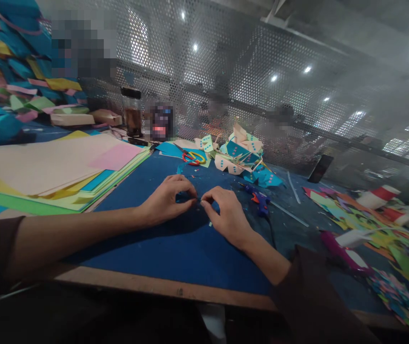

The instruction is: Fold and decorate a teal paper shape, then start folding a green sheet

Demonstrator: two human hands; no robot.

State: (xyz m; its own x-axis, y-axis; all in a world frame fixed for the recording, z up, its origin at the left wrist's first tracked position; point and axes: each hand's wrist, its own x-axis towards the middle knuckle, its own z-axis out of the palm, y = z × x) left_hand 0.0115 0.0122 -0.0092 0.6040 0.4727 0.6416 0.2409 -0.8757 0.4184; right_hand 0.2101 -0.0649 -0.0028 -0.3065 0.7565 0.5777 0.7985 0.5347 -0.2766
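Note:
My left hand (165,198) and my right hand (228,212) meet over the middle of a blue-topped table (176,258). On each, thumb and forefinger are pinched, and the fingertips of the two hands almost touch. Whatever lies between them is too small to make out. Just beyond my hands are scissors (194,158) with red and yellow handles and small paper scraps. To the right of my right hand lies a blue glue gun (261,200) with an orange trigger. Behind it sits a pile of folded paper pieces (240,155) with dotted markings.
Coloured paper sheets (50,162) are stacked at left, with folded paper shapes (0,126) behind. A lidded bottle (133,114) stands at the back, before a perforated metal screen (219,62). Rightward are a clear glue stick (292,215), a power strip (348,255) and paper scraps (401,294).

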